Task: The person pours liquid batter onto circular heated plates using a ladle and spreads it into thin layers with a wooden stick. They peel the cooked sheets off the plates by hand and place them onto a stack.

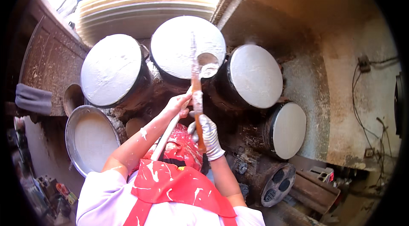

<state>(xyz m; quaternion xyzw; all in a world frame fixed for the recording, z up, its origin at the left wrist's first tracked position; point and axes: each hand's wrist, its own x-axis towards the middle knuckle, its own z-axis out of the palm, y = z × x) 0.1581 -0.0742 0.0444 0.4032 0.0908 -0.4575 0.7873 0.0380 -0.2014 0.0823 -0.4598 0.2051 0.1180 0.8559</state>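
Observation:
My bare left hand point(178, 106), splashed with white, is closed round a long pale stick point(166, 136) that slants down toward my red apron point(170, 187). Close beside it, my right hand point(207, 134), in a striped pale glove, grips a long narrow wooden stick point(196, 83) smeared with white. The far part of this stick reaches over the middle drum point(174, 45), whose top is white. At that drum's near right edge sits a round scoop-like thing point(208, 65), partly coated white; whether it joins the pale stick is hidden.
White-topped drums stand at left point(111, 69), right point(254, 76) and far right point(289, 130). A metal basin point(93, 138) of white stuff is near left. A dark cylinder with holes point(277, 185) lies near right. Cables point(357, 102) hang on the right wall.

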